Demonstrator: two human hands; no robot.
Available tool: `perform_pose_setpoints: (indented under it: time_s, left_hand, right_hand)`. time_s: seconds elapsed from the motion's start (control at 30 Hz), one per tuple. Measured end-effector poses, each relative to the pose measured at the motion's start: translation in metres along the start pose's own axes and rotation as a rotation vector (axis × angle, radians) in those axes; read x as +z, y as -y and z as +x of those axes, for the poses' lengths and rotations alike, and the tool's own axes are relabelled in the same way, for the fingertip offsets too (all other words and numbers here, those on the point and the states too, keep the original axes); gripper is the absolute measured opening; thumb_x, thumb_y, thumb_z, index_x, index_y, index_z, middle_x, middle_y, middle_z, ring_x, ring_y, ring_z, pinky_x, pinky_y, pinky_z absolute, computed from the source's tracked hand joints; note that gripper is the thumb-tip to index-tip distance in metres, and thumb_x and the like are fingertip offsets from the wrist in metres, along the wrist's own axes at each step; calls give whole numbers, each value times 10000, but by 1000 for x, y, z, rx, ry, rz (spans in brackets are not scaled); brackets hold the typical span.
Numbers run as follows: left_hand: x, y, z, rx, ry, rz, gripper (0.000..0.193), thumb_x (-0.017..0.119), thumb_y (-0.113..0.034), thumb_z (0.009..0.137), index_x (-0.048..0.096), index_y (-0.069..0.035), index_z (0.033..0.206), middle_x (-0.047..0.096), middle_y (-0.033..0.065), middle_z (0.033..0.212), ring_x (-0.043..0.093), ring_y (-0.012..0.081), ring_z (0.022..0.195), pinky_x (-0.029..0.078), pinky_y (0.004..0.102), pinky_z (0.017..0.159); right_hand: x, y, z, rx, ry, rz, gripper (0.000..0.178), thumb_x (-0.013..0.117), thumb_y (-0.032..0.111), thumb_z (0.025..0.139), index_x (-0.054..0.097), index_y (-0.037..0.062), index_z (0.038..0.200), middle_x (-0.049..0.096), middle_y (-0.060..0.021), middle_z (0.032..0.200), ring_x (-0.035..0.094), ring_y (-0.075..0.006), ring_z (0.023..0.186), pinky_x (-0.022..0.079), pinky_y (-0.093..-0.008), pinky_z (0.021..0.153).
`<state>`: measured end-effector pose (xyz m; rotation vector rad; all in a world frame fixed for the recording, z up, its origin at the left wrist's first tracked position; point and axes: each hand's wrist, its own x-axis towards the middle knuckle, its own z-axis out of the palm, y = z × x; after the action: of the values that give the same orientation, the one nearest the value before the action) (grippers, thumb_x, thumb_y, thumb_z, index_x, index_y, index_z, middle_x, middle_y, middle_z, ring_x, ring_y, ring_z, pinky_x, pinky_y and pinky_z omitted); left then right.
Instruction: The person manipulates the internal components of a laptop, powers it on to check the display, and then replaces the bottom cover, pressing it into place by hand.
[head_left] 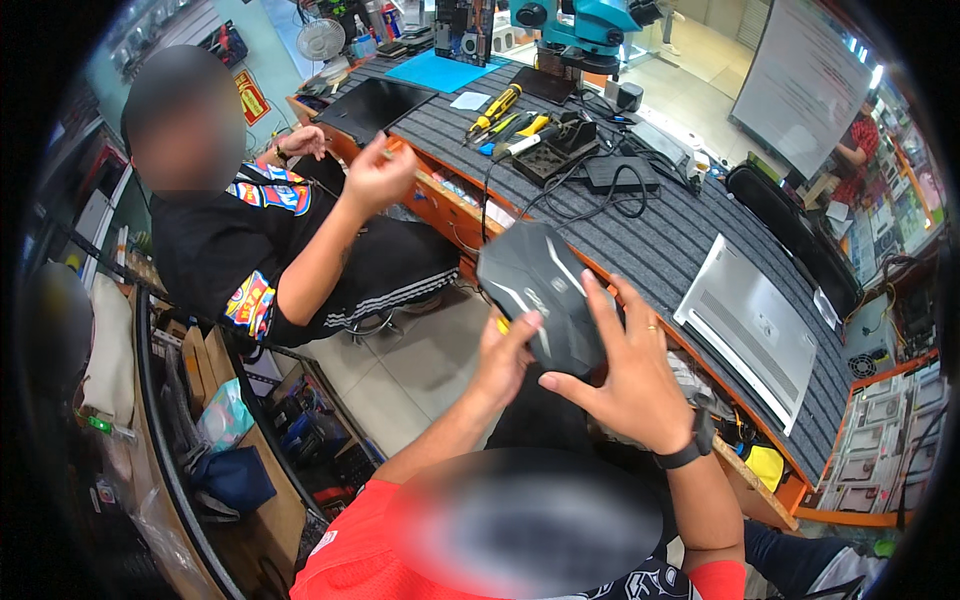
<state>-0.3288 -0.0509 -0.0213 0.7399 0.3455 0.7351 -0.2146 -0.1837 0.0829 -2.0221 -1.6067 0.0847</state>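
A black hard-shell case with angular grey lines on its lid is held up in front of me, over the gap beside the bench. My left hand grips its lower left side, thumb on top; a small yellow bit shows by those fingers. My right hand holds the right side, thumb at the near corner and fingers along the edge. The case looks closed; what is inside is hidden. Closest on the bench to my right hand is a silver laptop.
A co-worker sits at the left, hands raised near the bench. On the ribbed grey mat lie yellow-handled tools, cables and a black box. A teal microscope stands behind. Shelves line the lower left.
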Motion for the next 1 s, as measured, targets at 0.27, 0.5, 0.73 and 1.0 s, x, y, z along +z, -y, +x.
perform_pose_setpoints:
  time_s: [0.27,0.5,0.73,1.0]
  left_hand:
    - [-44,-41,50,183,-125,46,289,626,-165,964,541,-78,1227,620,12,1144,601,141,1047,481,345,955]
    - [-62,-61,69,183,-214,58,565,618,-386,959,485,-45,1389,563,69,1375,565,223,1247,471,392,1046]
    - [-95,-96,122,265,-194,36,590,561,-427,998,416,-37,1417,559,112,1369,563,250,1254,504,379,1001]
    - [-92,-86,124,116,-161,-138,702,486,-423,1025,271,69,1476,420,255,1488,461,327,1366,448,405,1087]
  right_hand:
    - [-43,-40,-28,90,-237,161,755,783,274,822,449,50,1461,441,-259,1411,464,-411,1295,366,-449,1093]
    - [-122,-260,-62,261,-508,-425,196,648,165,901,655,14,1026,635,-185,1018,599,-377,992,485,-428,863]
    - [-134,-414,-64,501,-236,-716,323,590,148,913,624,35,1213,636,-184,1090,604,-372,1087,517,-462,913]
    - [-142,-417,-58,496,-121,-801,302,700,236,863,682,44,1095,585,-131,1095,560,-327,1093,511,-429,892]
